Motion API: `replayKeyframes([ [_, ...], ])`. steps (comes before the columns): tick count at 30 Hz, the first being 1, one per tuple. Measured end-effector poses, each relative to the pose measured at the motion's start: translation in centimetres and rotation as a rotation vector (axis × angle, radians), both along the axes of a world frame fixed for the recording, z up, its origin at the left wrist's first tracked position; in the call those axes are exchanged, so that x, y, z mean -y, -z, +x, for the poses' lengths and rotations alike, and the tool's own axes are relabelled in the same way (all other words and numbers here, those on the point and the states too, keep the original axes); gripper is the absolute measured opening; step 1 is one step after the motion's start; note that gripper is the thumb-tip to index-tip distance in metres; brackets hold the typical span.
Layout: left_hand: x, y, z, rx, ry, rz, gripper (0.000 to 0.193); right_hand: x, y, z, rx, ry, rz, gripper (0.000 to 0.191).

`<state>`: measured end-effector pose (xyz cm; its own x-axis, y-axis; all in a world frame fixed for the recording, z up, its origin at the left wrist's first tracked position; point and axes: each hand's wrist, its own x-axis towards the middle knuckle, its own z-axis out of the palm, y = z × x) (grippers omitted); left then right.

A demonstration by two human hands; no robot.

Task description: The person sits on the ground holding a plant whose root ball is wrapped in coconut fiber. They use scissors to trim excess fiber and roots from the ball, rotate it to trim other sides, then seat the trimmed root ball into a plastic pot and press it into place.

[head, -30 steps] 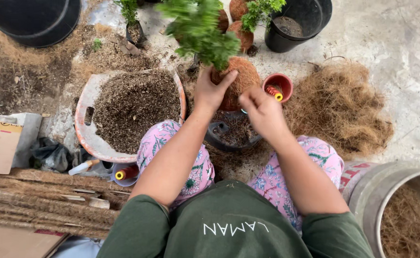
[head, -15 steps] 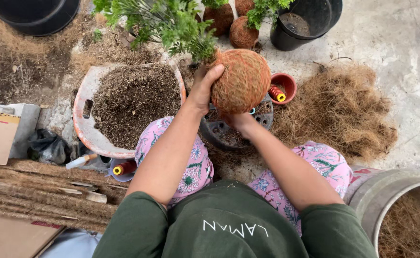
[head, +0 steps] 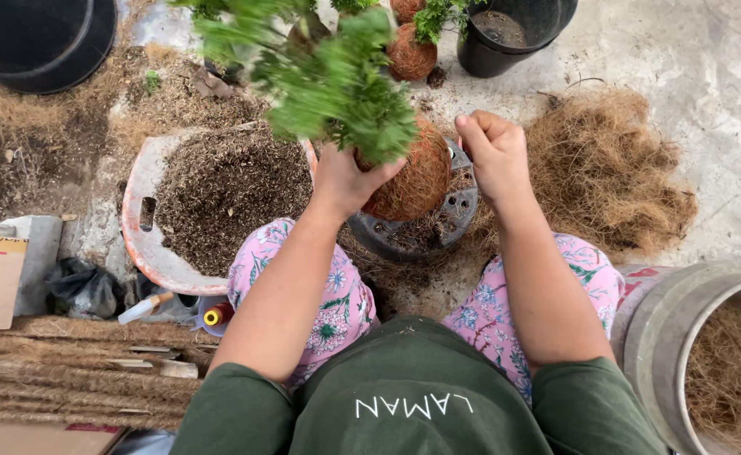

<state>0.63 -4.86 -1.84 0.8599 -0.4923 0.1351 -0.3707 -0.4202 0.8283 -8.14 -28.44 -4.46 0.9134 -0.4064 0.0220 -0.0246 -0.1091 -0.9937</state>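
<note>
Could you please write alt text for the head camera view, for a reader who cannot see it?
Seen from above, a seated person's left hand holds a fibre-wrapped root ball with a green plant over a dark round tray; the right hand is closed beside it. A basin of soil lies left, loose brown fibre right.

A fibre-wrapped root ball (head: 417, 181) topped with green foliage (head: 337, 80) is being gripped by the left hand (head: 345, 177) over a black tray (head: 438, 227). The right hand (head: 493, 152) is being held closed beside it, possibly pinching a thread. A basin (head: 139, 244) of soil is lying left, loose fibre (head: 615, 173) right.
</note>
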Motion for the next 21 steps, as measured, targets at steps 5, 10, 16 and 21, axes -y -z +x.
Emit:
replayKeyframes([
  [5,1.3,0.5,-0.3,-0.223,-0.092,0.117,0.061,-5.5,-4.8,-1.5,0.14,0.009,-0.59,0.017],
  [10,3.2,3.1,0.2,-0.199,-0.188,-0.206,0.072,-9.4,-5.9,-3.0,0.004,-0.191,-0.702,0.012],
  [16,3.7,5.0,0.9,-0.692,-0.132,-0.806,0.079,-10.5,1.2,-4.0,-0.297,-0.498,0.181,0.022],
  [21,2.7,4.7,1.8,-0.808,-0.025,-0.854,0.075,-9.0,6.1,-1.8,-0.454,-0.407,0.373,0.02],
])
